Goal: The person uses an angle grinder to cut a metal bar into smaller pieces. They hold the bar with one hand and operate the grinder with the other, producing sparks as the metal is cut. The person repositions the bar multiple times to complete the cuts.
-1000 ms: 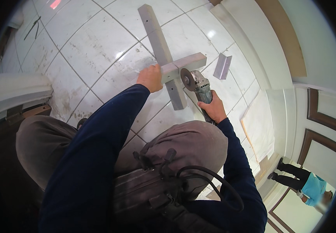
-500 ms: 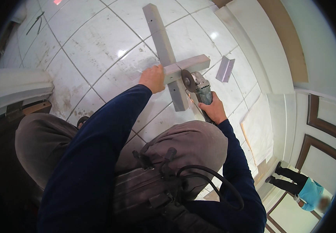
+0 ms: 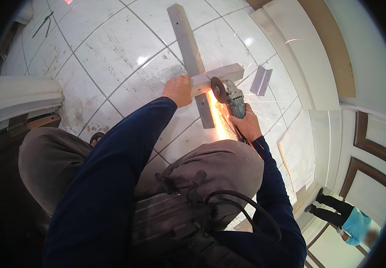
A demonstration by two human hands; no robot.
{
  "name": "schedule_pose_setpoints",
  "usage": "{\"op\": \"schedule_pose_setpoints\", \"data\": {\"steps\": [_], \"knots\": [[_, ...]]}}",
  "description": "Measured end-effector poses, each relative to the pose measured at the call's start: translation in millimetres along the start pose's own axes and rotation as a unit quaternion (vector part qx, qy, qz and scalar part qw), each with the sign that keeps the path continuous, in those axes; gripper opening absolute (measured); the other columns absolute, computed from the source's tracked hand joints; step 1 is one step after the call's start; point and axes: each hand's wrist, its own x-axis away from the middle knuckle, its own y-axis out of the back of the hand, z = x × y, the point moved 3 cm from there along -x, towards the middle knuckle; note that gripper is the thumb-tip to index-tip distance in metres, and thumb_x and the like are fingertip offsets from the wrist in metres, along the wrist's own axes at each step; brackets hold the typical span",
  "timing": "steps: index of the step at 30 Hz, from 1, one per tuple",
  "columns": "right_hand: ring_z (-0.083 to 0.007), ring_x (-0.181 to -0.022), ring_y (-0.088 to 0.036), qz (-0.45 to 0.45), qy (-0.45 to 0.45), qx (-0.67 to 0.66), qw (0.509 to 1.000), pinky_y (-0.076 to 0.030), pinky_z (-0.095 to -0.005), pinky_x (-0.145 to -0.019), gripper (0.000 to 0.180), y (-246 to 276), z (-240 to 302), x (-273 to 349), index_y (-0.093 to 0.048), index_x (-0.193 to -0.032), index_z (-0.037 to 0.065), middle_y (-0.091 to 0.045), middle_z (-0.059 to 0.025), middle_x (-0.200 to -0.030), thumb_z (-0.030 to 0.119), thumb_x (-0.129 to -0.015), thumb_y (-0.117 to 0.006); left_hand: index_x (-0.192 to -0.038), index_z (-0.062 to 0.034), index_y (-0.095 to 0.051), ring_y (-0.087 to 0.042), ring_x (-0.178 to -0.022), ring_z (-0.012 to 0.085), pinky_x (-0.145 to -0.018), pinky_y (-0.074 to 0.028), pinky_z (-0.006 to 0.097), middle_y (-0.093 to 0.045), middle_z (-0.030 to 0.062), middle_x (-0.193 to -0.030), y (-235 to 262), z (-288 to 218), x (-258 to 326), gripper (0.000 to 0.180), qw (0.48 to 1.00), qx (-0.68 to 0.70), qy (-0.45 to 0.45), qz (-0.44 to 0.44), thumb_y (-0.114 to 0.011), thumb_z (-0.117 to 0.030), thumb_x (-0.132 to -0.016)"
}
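Note:
My right hand (image 3: pixel 247 124) is wrapped round the body of an angle grinder (image 3: pixel 237 102). Its cutting disc (image 3: pixel 218 90) meets the side of a short grey metal bar (image 3: pixel 223 74), and bright orange sparks (image 3: pixel 220 118) stream from there toward my right knee. That bar lies across a longer grey metal bar (image 3: pixel 185 41) with small holes in it, on the floor. My left hand (image 3: pixel 178 90) grips the left end of the short bar, its fingertips partly hidden on the far side.
A short piece of angle iron (image 3: pixel 261 81) lies on the tiled floor (image 3: pixel 112 49) right of the bars. A pale sheet (image 3: pixel 296 147) lies farther right. Another person (image 3: pixel 354 223) in a light blue top is at the lower right. White panels (image 3: pixel 291 40) line the right side.
A few small sparks have grown into a broad, bright stream from the disc. The bars and both hands stay in nearly the same places.

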Motion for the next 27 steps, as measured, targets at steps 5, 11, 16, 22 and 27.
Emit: {"op": "schedule_pose_setpoints", "data": {"steps": [5, 11, 16, 22, 27], "knots": [[-0.0403, -0.099, -0.074, -0.009, -0.007, -0.017, 1.0, -0.057, -0.0426, -0.089, 0.075, 4, 22, -8, -0.054, -0.134, -0.005, -0.073, -0.0275, -0.108, 0.036, -0.077, -0.082, -0.118, 0.0016, -0.055, -0.068, -0.107, 0.0411, -0.092, -0.056, 0.05, -0.065, 0.0229, -0.115, 2, -1, 1, 0.054, 1.0, 0.002, -0.01, 0.005, -0.08, -0.023, -0.077], [-0.0402, -0.1, -0.073, -0.019, 0.013, 0.004, 1.0, -0.057, -0.0439, -0.089, 0.075, 7, 11, -11, -0.054, -0.133, -0.006, -0.073, -0.0285, -0.11, 0.037, -0.077, -0.081, -0.117, 0.0014, -0.055, -0.069, -0.107, 0.0411, -0.092, -0.057, 0.05, -0.066, 0.0228, -0.113, 2, -3, -2, 0.054, 1.0, -0.001, -0.003, 0.008, -0.081, -0.023, -0.076], [-0.0414, -0.099, -0.074, -0.007, 0.003, 0.033, 0.999, -0.057, -0.0444, -0.088, 0.077, 6, 17, -7, -0.055, -0.133, -0.006, -0.073, -0.0289, -0.108, 0.039, -0.076, -0.081, -0.117, 0.0013, -0.055, -0.068, -0.107, 0.0418, -0.092, -0.056, 0.05, -0.066, 0.0228, -0.113, -2, 1, -1, 0.054, 1.0, 0.008, -0.006, 0.0, -0.081, -0.023, -0.076], [-0.0417, -0.099, -0.074, 0.003, -0.011, 0.038, 0.999, -0.057, -0.0449, -0.087, 0.077, 1, 7, -9, -0.055, -0.132, -0.005, -0.074, -0.0288, -0.107, 0.04, -0.076, -0.081, -0.116, 0.0013, -0.056, -0.068, -0.107, 0.0421, -0.092, -0.056, 0.05, -0.066, 0.0227, -0.113, -2, 0, -1, 0.053, 1.0, 0.013, -0.008, -0.003, -0.081, -0.022, -0.075], [-0.0411, -0.102, -0.073, 0.009, 0.002, 0.025, 1.0, -0.057, -0.0447, -0.088, 0.075, 0, 1, -10, -0.056, -0.131, -0.005, -0.073, -0.0289, -0.109, 0.039, -0.076, -0.081, -0.115, 0.0012, -0.055, -0.068, -0.106, 0.0424, -0.09, -0.056, 0.051, -0.066, 0.0226, -0.112, -4, 4, -2, 0.053, 1.0, 0.018, -0.013, -0.008, -0.081, -0.022, -0.075]]}}
